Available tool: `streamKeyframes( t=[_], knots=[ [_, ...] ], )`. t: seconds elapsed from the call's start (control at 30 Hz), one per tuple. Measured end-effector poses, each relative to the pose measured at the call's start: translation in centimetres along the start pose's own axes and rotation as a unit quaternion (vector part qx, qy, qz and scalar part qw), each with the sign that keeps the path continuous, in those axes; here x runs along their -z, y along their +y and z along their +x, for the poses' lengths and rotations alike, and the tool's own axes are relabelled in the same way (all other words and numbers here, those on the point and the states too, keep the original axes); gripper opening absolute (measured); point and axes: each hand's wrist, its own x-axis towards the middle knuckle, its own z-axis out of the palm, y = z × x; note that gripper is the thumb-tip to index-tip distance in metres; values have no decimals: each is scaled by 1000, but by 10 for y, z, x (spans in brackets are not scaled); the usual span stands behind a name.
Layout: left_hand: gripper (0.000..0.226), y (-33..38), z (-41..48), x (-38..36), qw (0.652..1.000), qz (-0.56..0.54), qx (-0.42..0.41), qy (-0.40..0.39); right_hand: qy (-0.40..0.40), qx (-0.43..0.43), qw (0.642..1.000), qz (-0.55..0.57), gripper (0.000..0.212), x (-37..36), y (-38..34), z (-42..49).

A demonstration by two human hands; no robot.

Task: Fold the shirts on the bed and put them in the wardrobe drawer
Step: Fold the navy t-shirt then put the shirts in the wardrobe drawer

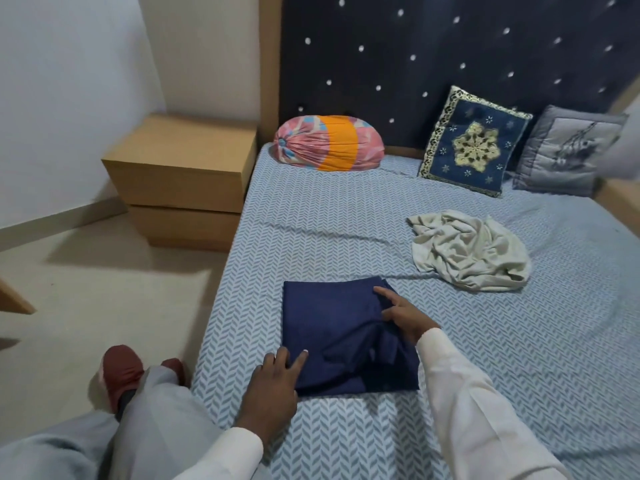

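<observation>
Two shirts lie on the bed. A dark navy cotton shirt (332, 317), folded into a rough rectangle, sits at the lower centre of the frame near the left edge of the mattress. A crumpled cream shirt (471, 251) lies unfolded up and to the right of it, well apart.

Both hands are on the navy shirt. The left hand (275, 382) rests at its lower left edge with its fingers straight and slightly spread, the fingertips on the cloth. The right hand (405, 320) lies on the shirt's right side, forefinger stretched out flat over the fabric and the other fingers bent down into a rumpled fold. Whether they grip that fold cannot be told.

Three cushions line the top of the frame: a pink-and-orange gathered bolster (329, 143), a square blue cushion with a gold star (474, 142), and a grey quilted cushion (568, 154).

One light wooden bedside cabinet (183, 168) stands at upper left.

The blue-grey herringbone bedsheet (311, 237) covers the mattress, beneath a dark buttoned headboard (415, 46). A beige floor (104, 289) fills the left, with two maroon slippers (121, 372) at lower left.
</observation>
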Motion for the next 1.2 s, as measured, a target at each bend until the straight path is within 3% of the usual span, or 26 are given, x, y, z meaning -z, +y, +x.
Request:
streamKeyframes(
  t=[0.27, 0.4, 0.5, 0.7, 0.83, 0.93, 1.03, 1.07, 1.2],
  knots=[
    [82, 0, 0, -2, 999, -26, 5, -29, 42, 11, 999, 24, 66, 20, 16, -14],
    [76, 3, -4, 3, 997, -55, 36, -51, 108, -8, 994, -1, 93, 21, 32, -42],
    [75, 4, -6, 3, 996, -75, 50, -29, 108, -23, 994, -19, 102, 15, 47, -57],
    [73, 7, -9, 4, 994, -66, 75, -40, 143, -37, 989, -2, 89, 25, 65, -69],
    [76, 5, -9, -1, 992, -94, 71, -50, 173, -55, 978, -104, 82, 22, 83, -77],
    [86, 4, -10, -3, 961, -254, 108, -26, 208, -55, 963, -159, 74, 19, 86, -79],
    [78, 10, 2, 3, 876, -420, 235, -29, 221, -73, 950, -210, 55, 15, 87, -79],
    [68, 11, 6, 4, 860, -435, 263, -36, 218, -89, 947, -217, 49, 14, 87, -78],
    [27, 9, 17, 4, 857, -421, 293, -40, 205, -130, 953, -181, 31, 9, 77, -79]
  ],
)
